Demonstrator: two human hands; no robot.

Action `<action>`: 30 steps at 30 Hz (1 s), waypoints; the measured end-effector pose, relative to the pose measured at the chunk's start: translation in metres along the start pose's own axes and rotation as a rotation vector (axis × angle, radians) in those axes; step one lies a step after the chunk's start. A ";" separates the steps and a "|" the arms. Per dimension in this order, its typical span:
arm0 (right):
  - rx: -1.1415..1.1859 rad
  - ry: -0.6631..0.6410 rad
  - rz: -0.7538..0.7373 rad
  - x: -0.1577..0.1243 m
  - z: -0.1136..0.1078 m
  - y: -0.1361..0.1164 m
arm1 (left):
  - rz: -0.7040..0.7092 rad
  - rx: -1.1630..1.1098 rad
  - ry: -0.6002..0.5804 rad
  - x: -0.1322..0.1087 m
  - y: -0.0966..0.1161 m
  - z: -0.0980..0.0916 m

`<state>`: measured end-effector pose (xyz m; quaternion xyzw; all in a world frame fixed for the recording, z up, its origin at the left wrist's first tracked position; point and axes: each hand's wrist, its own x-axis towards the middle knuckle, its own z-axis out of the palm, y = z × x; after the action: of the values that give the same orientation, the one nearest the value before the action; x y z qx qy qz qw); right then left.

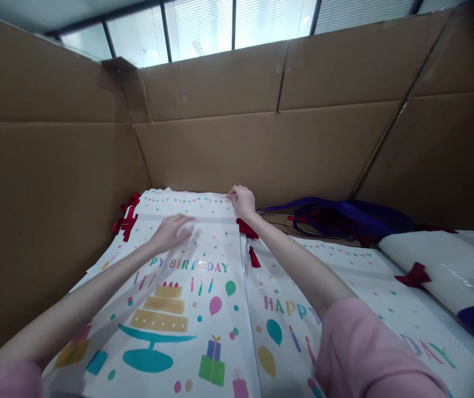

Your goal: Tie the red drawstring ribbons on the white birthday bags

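Observation:
A large white birthday-print sheet (210,237) lies flat on the left, on top of a stack of others like it. It carries a tiered cake, balloons, candles and lettering. At its far right corner, my right hand (243,202) has its fingers closed over the edge. My left hand (172,232) hovers over the upper part of the print, fingers stretched out and slightly blurred, holding nothing. Red ribbon (128,218) sticks out at the stack's left edge, and more red ribbon (247,228) shows beneath my right wrist.
Tall cardboard walls (220,149) rise behind and at both sides. A second birthday-print sheet (280,287) lies to the right, partly under my right forearm. Purple straps (348,215) are heaped by the back wall. At far right rests a white glossy bundle (440,254).

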<state>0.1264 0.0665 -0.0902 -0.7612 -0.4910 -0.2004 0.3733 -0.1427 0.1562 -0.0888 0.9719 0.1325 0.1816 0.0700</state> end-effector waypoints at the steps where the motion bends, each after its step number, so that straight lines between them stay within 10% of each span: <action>1: 0.000 0.011 -0.043 -0.001 -0.004 -0.005 | -0.014 0.037 0.099 0.016 -0.008 -0.001; 9: -0.041 0.032 -0.201 -0.007 -0.017 -0.020 | -0.047 0.128 0.203 0.087 -0.036 0.000; 23: 0.066 0.026 -0.202 -0.011 -0.019 -0.026 | -0.134 0.007 0.038 0.087 -0.075 0.016; 30: 0.018 0.036 -0.183 -0.035 -0.060 0.007 | -0.076 0.044 -0.031 0.088 -0.091 0.018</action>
<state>0.1212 -0.0026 -0.0779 -0.7061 -0.5536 -0.2430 0.3688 -0.0779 0.2665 -0.0927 0.9701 0.1720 0.1610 0.0576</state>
